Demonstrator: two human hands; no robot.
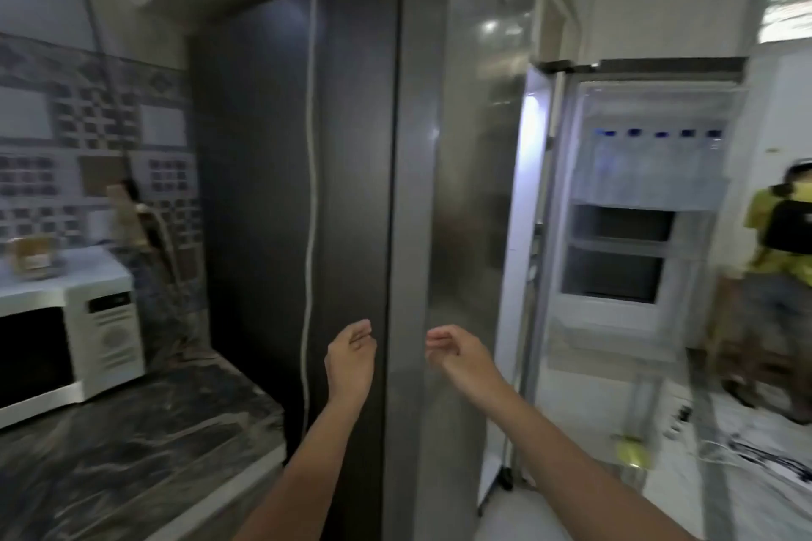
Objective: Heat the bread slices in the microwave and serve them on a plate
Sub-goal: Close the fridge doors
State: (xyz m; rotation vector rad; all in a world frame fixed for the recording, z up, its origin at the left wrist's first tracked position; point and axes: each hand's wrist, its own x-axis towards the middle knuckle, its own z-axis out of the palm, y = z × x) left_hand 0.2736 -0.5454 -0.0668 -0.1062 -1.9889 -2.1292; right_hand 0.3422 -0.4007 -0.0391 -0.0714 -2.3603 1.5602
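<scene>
The left hand and the right hand hang raised in front of the fridge, both loosely curled and holding nothing, neither plainly touching the steel. To the right, the fridge's open door shows shelves with blue-capped bottles. At far left the white microwave stands shut on the dark marbled desk. Beyond the open door stands another person in yellow.

The bread slices are nowhere in view, nor is a plate. I judge the task barely begun: fetching the bread, heating and serving are all left.

The microwave's panel is too blurred to read; no brand or label is legible anywhere.
</scene>
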